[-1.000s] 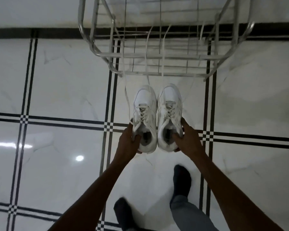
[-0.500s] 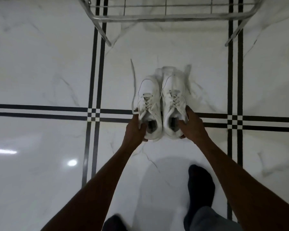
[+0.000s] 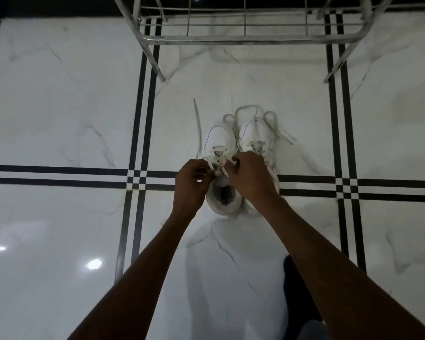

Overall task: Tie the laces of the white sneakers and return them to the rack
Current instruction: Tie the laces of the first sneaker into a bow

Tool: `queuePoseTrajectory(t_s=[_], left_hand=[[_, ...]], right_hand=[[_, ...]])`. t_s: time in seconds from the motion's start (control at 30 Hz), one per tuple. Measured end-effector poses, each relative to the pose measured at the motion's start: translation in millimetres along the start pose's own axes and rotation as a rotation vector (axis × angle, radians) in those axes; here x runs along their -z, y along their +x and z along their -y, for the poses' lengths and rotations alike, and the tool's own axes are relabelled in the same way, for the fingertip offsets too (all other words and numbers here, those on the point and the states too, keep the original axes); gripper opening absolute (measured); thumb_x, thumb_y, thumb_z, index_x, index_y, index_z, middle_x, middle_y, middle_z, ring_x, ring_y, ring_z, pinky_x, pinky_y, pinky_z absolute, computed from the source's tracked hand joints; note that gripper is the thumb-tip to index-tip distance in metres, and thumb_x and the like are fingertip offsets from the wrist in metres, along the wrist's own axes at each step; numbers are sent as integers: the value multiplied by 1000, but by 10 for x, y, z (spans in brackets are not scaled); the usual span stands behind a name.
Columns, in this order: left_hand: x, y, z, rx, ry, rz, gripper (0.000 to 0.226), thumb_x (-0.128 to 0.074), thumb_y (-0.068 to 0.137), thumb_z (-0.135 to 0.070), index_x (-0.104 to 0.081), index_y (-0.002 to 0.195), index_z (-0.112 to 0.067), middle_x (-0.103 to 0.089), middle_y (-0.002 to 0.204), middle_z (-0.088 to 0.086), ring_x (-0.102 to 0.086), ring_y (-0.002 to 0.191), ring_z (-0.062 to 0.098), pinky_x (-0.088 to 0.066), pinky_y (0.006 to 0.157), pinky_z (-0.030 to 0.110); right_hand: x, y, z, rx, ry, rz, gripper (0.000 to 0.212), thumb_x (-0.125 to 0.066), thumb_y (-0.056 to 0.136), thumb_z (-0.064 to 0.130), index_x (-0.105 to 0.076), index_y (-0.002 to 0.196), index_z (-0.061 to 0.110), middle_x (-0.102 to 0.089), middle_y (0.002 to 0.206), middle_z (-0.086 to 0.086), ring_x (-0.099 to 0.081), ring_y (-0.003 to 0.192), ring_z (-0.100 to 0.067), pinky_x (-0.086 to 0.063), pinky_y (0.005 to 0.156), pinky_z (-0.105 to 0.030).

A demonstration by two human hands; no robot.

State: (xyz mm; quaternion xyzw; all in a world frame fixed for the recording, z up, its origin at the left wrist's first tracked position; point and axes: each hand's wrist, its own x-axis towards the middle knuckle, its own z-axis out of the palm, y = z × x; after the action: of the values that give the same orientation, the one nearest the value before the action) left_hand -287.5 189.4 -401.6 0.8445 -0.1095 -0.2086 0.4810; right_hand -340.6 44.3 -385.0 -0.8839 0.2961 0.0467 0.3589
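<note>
Two white sneakers stand side by side on the glossy floor, toes pointing away from me. Over the left sneaker (image 3: pixel 220 141) both hands meet at the laces. My left hand (image 3: pixel 190 185) pinches a lace end near the tongue. My right hand (image 3: pixel 250 176) grips the other lace of the same shoe and covers the heel of the right sneaker (image 3: pixel 254 131). One loose lace (image 3: pixel 196 119) trails on the floor to the left of the shoes. The metal shoe rack (image 3: pixel 245 39) stands beyond the sneakers at the top of the view.
The floor is white marble tile (image 3: pixel 59 106) with black double lines. The rack's two front legs (image 3: pixel 157 67) touch down on either side ahead of the shoes. My dark-socked foot (image 3: pixel 297 290) shows at the lower right.
The sneakers have been set down on the floor. Both hands let go of the heels and moved onto the left sneaker's laces. The view has tilted down, closer to the shoes.
</note>
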Motion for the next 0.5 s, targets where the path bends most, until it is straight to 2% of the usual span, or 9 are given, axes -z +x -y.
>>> queuePoseTrajectory(t_s=[0.07, 0.17, 0.3, 0.4, 0.5], left_hand=[[-12, 63, 19, -10, -23, -6, 8, -74, 89, -16, -69, 89, -10, -70, 94, 6, -71, 87, 24, -62, 74, 50], [-37, 101, 30, -58, 52, -9, 20, -67, 94, -15, -55, 78, -18, -68, 83, 3, -68, 73, 30, -58, 61, 56], [-23, 129, 5, -151, 243, -75, 23, -58, 101, -17, -44, 83, -15, -65, 77, 7, -58, 61, 26, -52, 54, 44], [-46, 128, -14, -184, 315, -64, 20, -54, 102, -15, -40, 88, -14, -61, 72, 5, -58, 61, 25, -43, 54, 38], [-39, 99, -35, -193, 353, -61, 17, -52, 101, -14, -38, 92, -15, -59, 74, 4, -54, 58, 19, -35, 51, 29]], right_hand=[[-17, 119, 16, 28, 25, 1, 23, -63, 93, 32, -72, 100, 11, -74, 95, -7, -68, 92, -22, -55, 84, -35], [-38, 194, 20, 52, 42, -5, 10, -64, 91, 18, -71, 87, 13, -74, 90, -6, -69, 87, -23, -57, 79, -39], [-81, 160, 21, 71, 71, -91, 9, -61, 96, 13, -62, 88, 10, -72, 88, -9, -68, 83, -25, -56, 74, -41], [-96, 130, 20, 78, 48, -175, 10, -58, 97, 11, -55, 87, 11, -71, 83, -11, -68, 79, -29, -49, 64, -37], [-95, 40, 56, 106, 60, -224, 5, -56, 98, 12, -57, 97, 7, -73, 89, -13, -70, 83, -31, -47, 60, -36]])
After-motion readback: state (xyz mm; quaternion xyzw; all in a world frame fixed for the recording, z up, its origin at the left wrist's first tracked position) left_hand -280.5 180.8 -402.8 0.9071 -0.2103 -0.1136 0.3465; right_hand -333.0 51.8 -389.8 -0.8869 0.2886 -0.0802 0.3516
